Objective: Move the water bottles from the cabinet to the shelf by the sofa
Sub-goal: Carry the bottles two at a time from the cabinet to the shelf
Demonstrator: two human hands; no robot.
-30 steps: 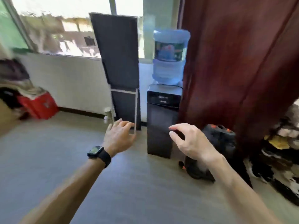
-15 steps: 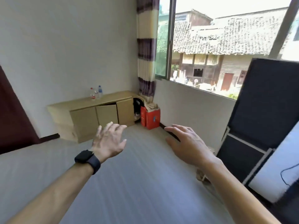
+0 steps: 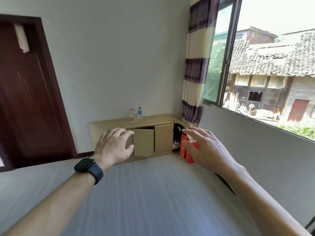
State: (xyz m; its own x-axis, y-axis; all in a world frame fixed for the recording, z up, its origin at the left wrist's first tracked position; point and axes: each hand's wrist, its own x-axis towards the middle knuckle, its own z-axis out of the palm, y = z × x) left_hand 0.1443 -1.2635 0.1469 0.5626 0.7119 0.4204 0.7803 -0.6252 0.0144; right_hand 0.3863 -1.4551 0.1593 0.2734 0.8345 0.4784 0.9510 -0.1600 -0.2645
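Observation:
A low light-wood cabinet [image 3: 158, 120] stands against the far wall, one of its doors slightly ajar. On its top stand three small water bottles: a red-capped bottle [image 3: 131, 115], a clear bottle [image 3: 135, 116] and a blue-capped bottle [image 3: 139, 113]. My left hand [image 3: 114, 145], with a dark watch on the wrist, is stretched forward, fingers apart and empty. My right hand [image 3: 205, 149] is also out in front, open and empty. Both hands are well short of the cabinet. No sofa or shelf is in view.
A dark wooden door [image 3: 29, 92] fills the left wall. A red box [image 3: 186, 149] sits on the floor right of the cabinet, below a striped curtain [image 3: 196, 65]. A large window [image 3: 265, 65] runs along the right wall. Grey floor [image 3: 144, 193] lies between me and the cabinet.
The view has swung left from the water dispenser and dark curtain to the cabinet wall. The cabinet is now centred and closer. Both hands have stayed open and out in front.

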